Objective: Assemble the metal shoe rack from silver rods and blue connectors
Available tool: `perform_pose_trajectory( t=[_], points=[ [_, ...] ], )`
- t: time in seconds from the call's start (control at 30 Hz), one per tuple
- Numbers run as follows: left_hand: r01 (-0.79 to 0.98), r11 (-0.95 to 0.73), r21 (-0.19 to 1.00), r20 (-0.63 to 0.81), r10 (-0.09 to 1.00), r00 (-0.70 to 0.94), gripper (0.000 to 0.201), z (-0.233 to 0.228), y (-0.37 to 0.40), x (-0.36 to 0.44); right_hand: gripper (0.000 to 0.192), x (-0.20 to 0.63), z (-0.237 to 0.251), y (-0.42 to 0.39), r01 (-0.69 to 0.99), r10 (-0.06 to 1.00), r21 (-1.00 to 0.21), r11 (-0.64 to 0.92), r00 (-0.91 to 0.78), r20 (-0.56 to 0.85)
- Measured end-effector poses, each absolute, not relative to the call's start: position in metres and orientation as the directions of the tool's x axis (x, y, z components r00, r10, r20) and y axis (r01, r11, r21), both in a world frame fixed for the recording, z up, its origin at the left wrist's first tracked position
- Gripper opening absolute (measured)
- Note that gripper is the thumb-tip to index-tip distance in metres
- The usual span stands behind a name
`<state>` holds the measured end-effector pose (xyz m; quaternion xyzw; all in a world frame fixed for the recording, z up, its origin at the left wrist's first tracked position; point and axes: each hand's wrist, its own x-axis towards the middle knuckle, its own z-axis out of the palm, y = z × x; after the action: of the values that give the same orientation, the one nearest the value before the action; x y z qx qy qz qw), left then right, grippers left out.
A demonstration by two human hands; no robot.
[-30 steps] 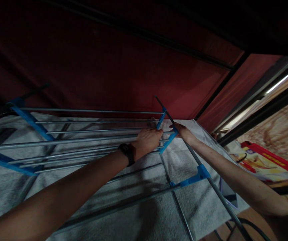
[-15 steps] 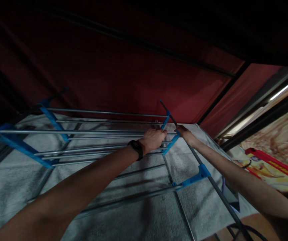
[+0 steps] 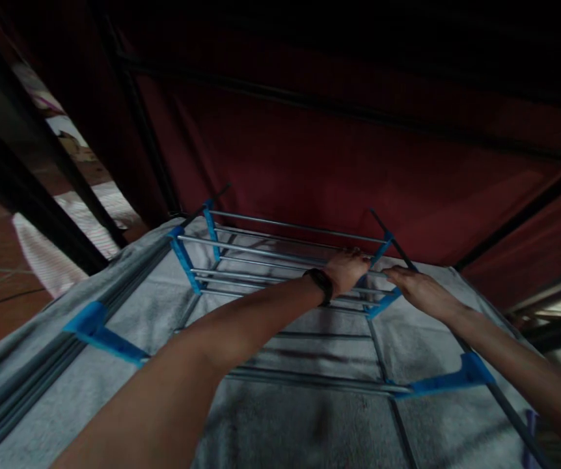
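Dark red fabric panels (image 3: pixel 339 163), crossed by black frame bars, filled the upper half of the scene and formed the walls of an enclosure around the work. Inside it, a grey towel (image 3: pixel 304 423) lay spread across the floor of the space from 9 o'clock round to 4 o'clock. A metal drying rack (image 3: pixel 280 257) with blue plastic joints stood over the towel, its silver rods running side to side; its raised far section sat just above centre, and lower rods crossed the towel toward 6 o'clock. A blue bracket (image 3: pixel 102 332) marked the rack's near left corner at 8 o'clock, another (image 3: pixel 449 381) its right side at 4 o'clock.

The person's left hand (image 3: pixel 346 268), a black watch (image 3: pixel 320 284) on its wrist, was closed over the rods at the right end of the raised section, just right of centre. The right hand (image 3: pixel 420 290), at 3 o'clock of it, rested with curled fingers on the dark side rail beside the blue corner joint (image 3: pixel 382 301); whether it fully gripped the rail could not be told. The two hands were near each other but apart.
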<state>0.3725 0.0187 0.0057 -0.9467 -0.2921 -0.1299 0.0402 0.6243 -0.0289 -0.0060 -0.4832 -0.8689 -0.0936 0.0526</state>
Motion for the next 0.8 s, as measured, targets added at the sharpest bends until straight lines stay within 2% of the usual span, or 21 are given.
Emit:
perform_pose_trajectory(
  t=[0.07, 0.17, 0.27, 0.33, 0.4, 0.47, 0.53, 0.6, 0.67, 0.73, 0.8],
  points=[
    [0.599, -0.801, 0.0, 0.24, 0.581, 0.777, 0.044, 0.012, 0.02, 0.341, 0.046, 0.628, -0.008, -0.027, 0.848, 0.825, 0.129, 0.514, -0.53, 0.196],
    [0.672, -0.739, 0.048, 0.216, 0.665, 0.715, 0.063, 0.025, 0.027, 0.274, 0.046, 0.633, -0.012, -0.026, 0.854, 0.829, 0.13, 0.504, -0.521, 0.206],
    [0.824, -0.549, 0.14, 0.264, 0.823, 0.503, 0.056, 0.045, 0.04, 0.187, 0.047, 0.636, -0.016, -0.025, 0.866, 0.843, 0.116, 0.487, -0.501, 0.196],
    [0.877, -0.342, 0.339, 0.317, 0.919, 0.236, 0.049, 0.059, 0.05, 0.126, 0.049, 0.636, -0.016, -0.026, 0.871, 0.856, 0.115, 0.478, -0.492, 0.161],
    [0.743, -0.085, 0.664, 0.246, 0.963, -0.11, 0.04, 0.068, 0.057, 0.07, 0.049, 0.635, -0.013, -0.027, 0.872, 0.865, 0.113, 0.476, -0.488, 0.118],
    [0.671, 0.041, 0.741, 0.148, 0.964, -0.222, 0.028, 0.069, 0.058, 0.026, 0.049, 0.632, -0.01, -0.028, 0.872, 0.869, 0.099, 0.479, -0.487, 0.089],
    [0.598, 0.125, 0.792, 0.032, 0.969, -0.246, 0.023, 0.062, 0.052, 0.0, 0.05, 0.63, -0.007, -0.029, 0.875, 0.872, 0.085, 0.478, -0.483, 0.072],
    [0.416, 0.236, 0.878, -0.169, 0.967, -0.191, 0.022, 0.05, 0.044, -0.012, 0.048, 0.628, -0.006, -0.03, 0.873, 0.872, 0.081, 0.481, -0.486, 0.06],
    [0.206, 0.346, 0.916, -0.333, 0.938, -0.095, 0.026, 0.037, 0.037, -0.014, 0.048, 0.628, -0.007, -0.03, 0.876, 0.874, 0.089, 0.475, -0.481, 0.069],
    [0.089, 0.391, 0.916, -0.388, 0.92, -0.048, 0.03, 0.027, 0.034, -0.013, 0.048, 0.63, -0.008, -0.03, 0.883, 0.88, 0.097, 0.46, -0.468, 0.084],
    [0.053, 0.391, 0.919, -0.389, 0.92, -0.039, 0.032, 0.022, 0.035, -0.012, 0.048, 0.633, -0.01, -0.029, 0.886, 0.883, 0.095, 0.453, -0.461, 0.087]
  ],
)
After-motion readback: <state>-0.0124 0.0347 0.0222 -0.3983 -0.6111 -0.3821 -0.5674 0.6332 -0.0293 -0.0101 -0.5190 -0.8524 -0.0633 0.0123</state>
